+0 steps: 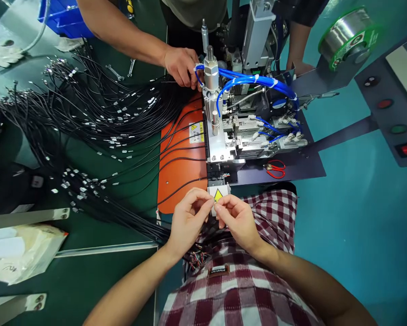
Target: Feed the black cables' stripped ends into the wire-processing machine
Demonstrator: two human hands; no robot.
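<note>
My left hand (189,219) and my right hand (235,219) meet in front of the machine, both pinched, their fingertips almost touching. Whatever lies between the fingertips is too small to make out. Just behind them is a white block with a yellow warning triangle (218,194). Above it, a black cable (183,184) runs across the orange plate (179,194) and ends in bared coloured wires (226,175). More black cables lead into the machine (220,149) farther up. Below my left hand, a bunch of stripped wire ends (197,258) rests by my lap.
Bundles of black cables (135,117) spread over the green table at left. Another person's hand (183,68) touches the machine's far side. Red-handled cutters (275,169) lie right of the machine. A solder spool (349,36) and a button box (393,104) stand farther right.
</note>
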